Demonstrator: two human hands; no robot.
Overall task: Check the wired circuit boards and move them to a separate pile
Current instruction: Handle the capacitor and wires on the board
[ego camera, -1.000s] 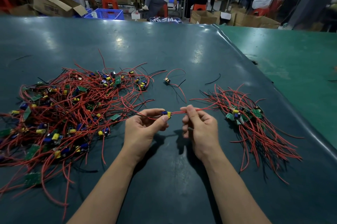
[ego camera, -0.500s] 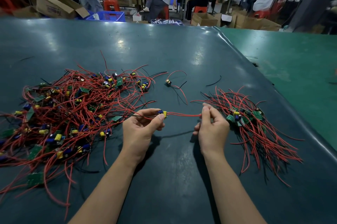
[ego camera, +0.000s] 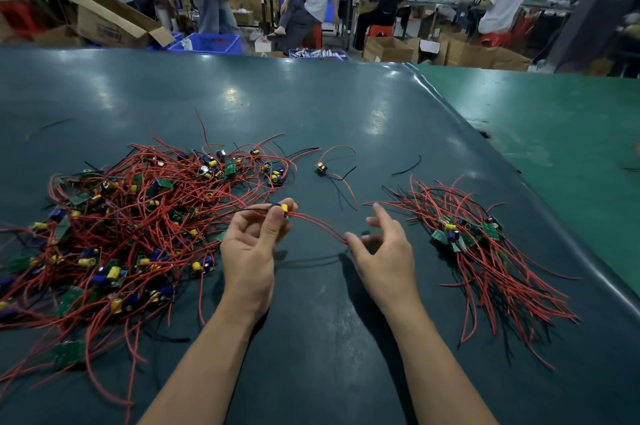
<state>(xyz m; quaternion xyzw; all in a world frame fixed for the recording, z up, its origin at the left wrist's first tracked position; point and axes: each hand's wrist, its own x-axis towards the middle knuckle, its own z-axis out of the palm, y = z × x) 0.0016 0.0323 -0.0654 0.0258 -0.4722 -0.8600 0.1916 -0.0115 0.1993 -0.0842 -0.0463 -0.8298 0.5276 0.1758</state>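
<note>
left hand point(ego camera: 250, 251) hides board point(ego camera: 281, 209) underside.

both forearms are bare to the frame edge, left hand point(ego camera: 251, 251) and right hand point(ego camera: 384, 258) ungloved.

Left hand point(ego camera: 252, 244): palm toward the camera, raised off the dark green table mat point(ego camera: 311, 338), thumb and fingers curled, pinching a small circuit board with a yellow part and red wires point(ego camera: 282, 209). Right hand point(ego camera: 382, 251): to the right of that board, fingers spread and loosely bent, empty. Both forearms bare.
</note>
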